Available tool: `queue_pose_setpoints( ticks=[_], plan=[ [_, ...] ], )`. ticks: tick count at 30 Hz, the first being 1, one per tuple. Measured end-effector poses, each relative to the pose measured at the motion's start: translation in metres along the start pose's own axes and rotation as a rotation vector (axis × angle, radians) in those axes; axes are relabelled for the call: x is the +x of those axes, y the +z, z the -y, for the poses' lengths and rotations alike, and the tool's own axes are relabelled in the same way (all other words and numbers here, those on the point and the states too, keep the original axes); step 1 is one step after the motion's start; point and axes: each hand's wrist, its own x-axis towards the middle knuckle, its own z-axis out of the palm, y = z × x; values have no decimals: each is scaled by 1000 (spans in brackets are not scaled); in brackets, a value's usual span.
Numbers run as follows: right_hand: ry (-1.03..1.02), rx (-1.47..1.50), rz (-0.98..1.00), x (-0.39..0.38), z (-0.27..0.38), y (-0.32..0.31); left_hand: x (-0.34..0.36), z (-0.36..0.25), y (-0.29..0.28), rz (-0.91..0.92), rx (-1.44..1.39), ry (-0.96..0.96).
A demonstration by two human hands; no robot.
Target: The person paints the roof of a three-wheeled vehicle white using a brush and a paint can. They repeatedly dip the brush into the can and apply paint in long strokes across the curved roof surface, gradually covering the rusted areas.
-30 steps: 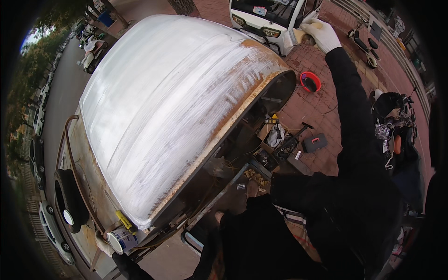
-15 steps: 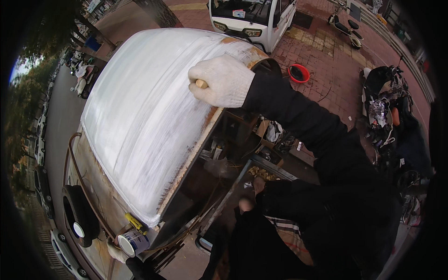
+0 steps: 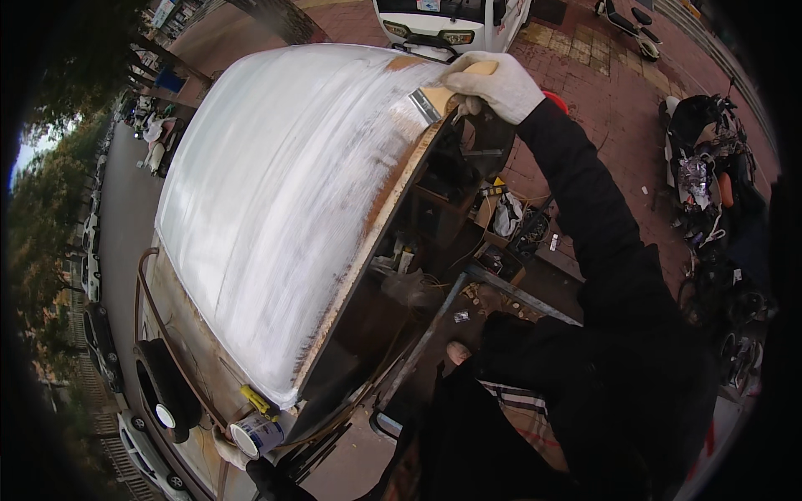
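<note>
My right hand, in a white knit glove, is closed around the wooden handle of a flat paintbrush. The brush's metal band and bristles meet the upper right edge of a curved roof panel. Streaky white paint coats the panel, and bare rust shows along its right edge. At the lower left my gloved left hand is beside a paint can and a bent rusty rail. Its fingers are largely hidden, so I cannot tell which it grips. A yellow utility knife lies by the can.
Under the roof's right edge is an open dark space with boxes, bags and cables. A metal frame bar crosses near my legs. A tire lies left of the rail. Beyond stand a white vehicle and a loaded scooter.
My right hand has moved up and to the right with the paintbrush, toward the rusty far corner, and the brush head now shows. My left hand and the can keep their place beside the roof.
</note>
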Motion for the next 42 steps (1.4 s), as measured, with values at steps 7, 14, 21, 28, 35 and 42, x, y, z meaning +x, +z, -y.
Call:
queue_pose_setpoints(
  ticks=[7,14,21,28,35,42],
  plan=[
    [-42,-174,-319,43,-56,-111,10,3,-16,5,393,74],
    [-111,-16,-147,10,-72,-70,20,15,-22,-26,262,103],
    [-446,-622,-238,-26,-25,37,40,30,-31,14,399,190],
    [-681,-681,-3,-101,4,159,28,10,-2,-60,95,-45],
    [-753,-545,74,-149,18,234,7,0,2,-24,178,58],
    [-396,32,513,-160,31,225,-5,-3,5,-61,370,263]
  ],
)
